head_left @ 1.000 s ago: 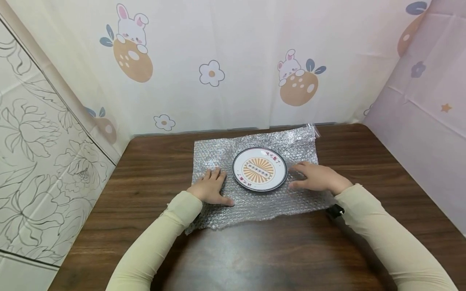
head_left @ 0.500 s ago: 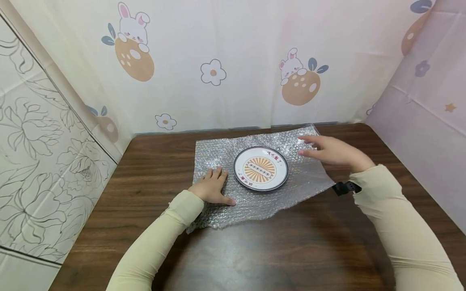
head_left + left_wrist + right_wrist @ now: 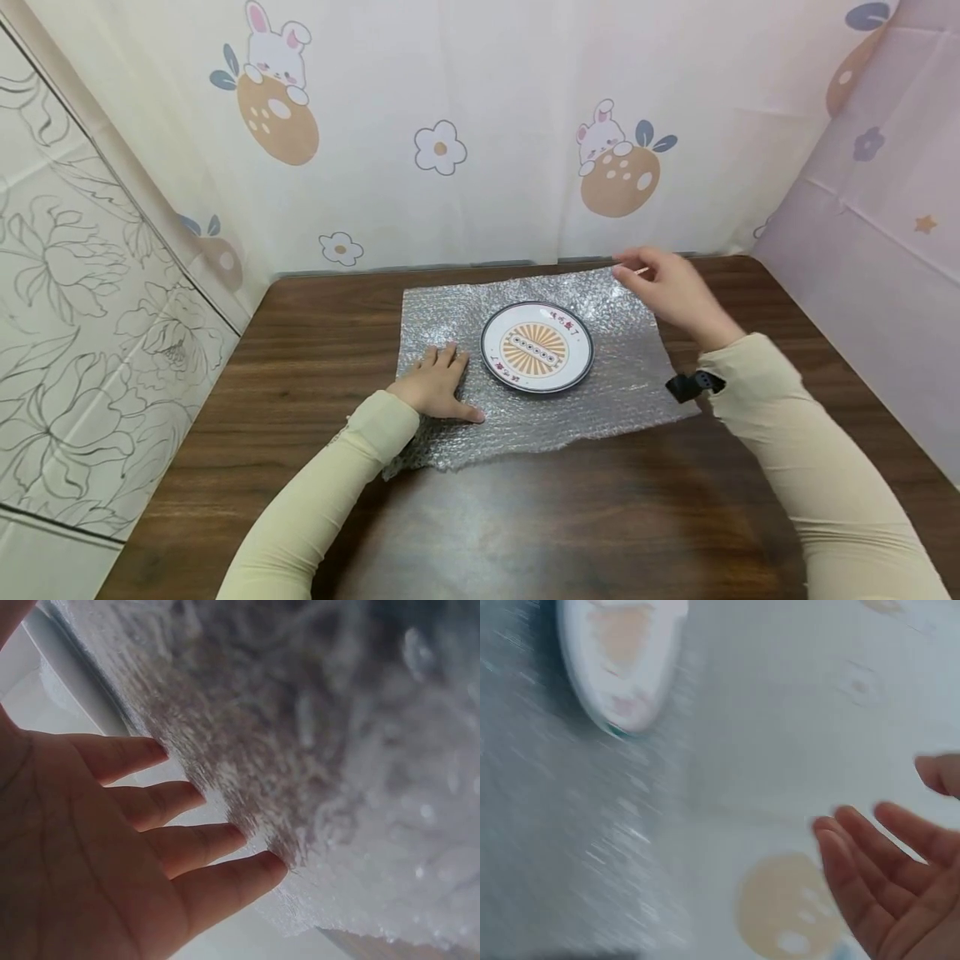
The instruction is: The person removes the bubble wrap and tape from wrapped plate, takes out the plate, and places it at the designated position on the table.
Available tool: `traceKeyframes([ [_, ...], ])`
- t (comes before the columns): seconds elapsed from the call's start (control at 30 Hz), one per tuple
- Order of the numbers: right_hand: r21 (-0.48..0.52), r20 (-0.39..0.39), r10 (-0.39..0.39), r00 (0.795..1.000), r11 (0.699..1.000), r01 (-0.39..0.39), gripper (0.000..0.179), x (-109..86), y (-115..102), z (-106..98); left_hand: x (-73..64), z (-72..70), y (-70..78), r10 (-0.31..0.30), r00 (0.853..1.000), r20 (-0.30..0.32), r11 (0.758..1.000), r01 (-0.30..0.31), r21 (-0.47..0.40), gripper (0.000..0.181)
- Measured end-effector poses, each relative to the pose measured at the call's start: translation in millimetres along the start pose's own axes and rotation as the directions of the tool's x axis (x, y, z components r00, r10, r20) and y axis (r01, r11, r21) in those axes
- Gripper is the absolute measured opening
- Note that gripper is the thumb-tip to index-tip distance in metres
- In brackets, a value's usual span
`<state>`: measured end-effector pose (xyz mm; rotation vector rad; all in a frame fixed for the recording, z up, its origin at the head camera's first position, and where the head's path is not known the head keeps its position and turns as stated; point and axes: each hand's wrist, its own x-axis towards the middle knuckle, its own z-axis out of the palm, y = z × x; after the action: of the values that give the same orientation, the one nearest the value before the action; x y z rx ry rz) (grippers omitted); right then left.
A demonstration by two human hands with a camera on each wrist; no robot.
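A round white plate (image 3: 537, 347) with a dark rim, an orange ray pattern and red lettering lies face up on a sheet of bubble wrap (image 3: 525, 425). My left hand (image 3: 433, 390) rests on the wrap just left of the plate, fingers spread. The left wrist view shows its extended fingertips touching the bubble wrap (image 3: 360, 772). Over the sheet's back right corner is my right hand (image 3: 671, 287), its fingers slightly bent. In the right wrist view, that hand (image 3: 907, 885) has a gap between thumb and fingers and holds nothing; the plate (image 3: 622, 667) appears blurred.
The dark wooden table (image 3: 480, 525) extends around the sheet. Behind it hangs a pale curtain (image 3: 495, 217) printed with rabbits and flowers. A flower-patterned panel (image 3: 82, 292) borders the left side. A black wrist camera (image 3: 693, 384) sits under my right cuff.
My right hand has moved from the plate's right side back to the sheet's far right corner. The sheet's front right corner rose, then came down. My left hand and the plate stay put.
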<state>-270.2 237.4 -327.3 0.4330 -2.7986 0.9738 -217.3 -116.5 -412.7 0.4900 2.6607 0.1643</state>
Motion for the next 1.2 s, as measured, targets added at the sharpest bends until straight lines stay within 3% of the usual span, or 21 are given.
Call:
traceKeyframes([
  [0.13,0.056,-0.015,0.037,0.999,0.998,-0.036,0.044,5.3,9.7,34.5,0.6,-0.2,-0.4,0.005,1.000,0.002,1.000,-0.005,-0.006,0.111],
  [0.27,0.114,0.044,0.117,0.992,0.986,-0.121,0.045,8.8,16.4,58.2,2.0,1.0,-0.9,0.008,1.000,-0.009,1.000,-0.008,0.000,0.112],
  [0.5,0.131,0.215,0.280,0.936,0.941,-0.312,0.049,11.5,27.8,82.9,3.1,2.3,-1.1,0.005,1.000,-0.019,1.000,-0.005,0.012,0.112],
  [0.6,0.136,0.275,0.317,0.908,0.922,-0.363,0.048,12.6,32.1,89.1,2.4,1.8,-0.8,0.003,1.000,-0.016,1.000,-0.003,0.010,0.111],
  [0.83,0.086,0.337,0.386,0.859,0.896,-0.436,0.033,13.7,40.5,95.5,1.3,0.6,0.0,0.003,1.000,-0.019,1.000,-0.003,0.012,0.112],
  [0.97,0.085,0.364,0.391,0.845,0.890,-0.448,0.026,12.7,44.4,97.1,1.3,0.8,0.0,0.001,1.000,-0.021,1.000,-0.001,0.008,0.111],
  [1.2,0.212,0.401,0.375,0.836,0.850,-0.483,0.021,9.4,43.3,95.9,0.7,1.5,0.1,-0.001,1.000,-0.023,1.000,0.001,-0.001,0.111],
])
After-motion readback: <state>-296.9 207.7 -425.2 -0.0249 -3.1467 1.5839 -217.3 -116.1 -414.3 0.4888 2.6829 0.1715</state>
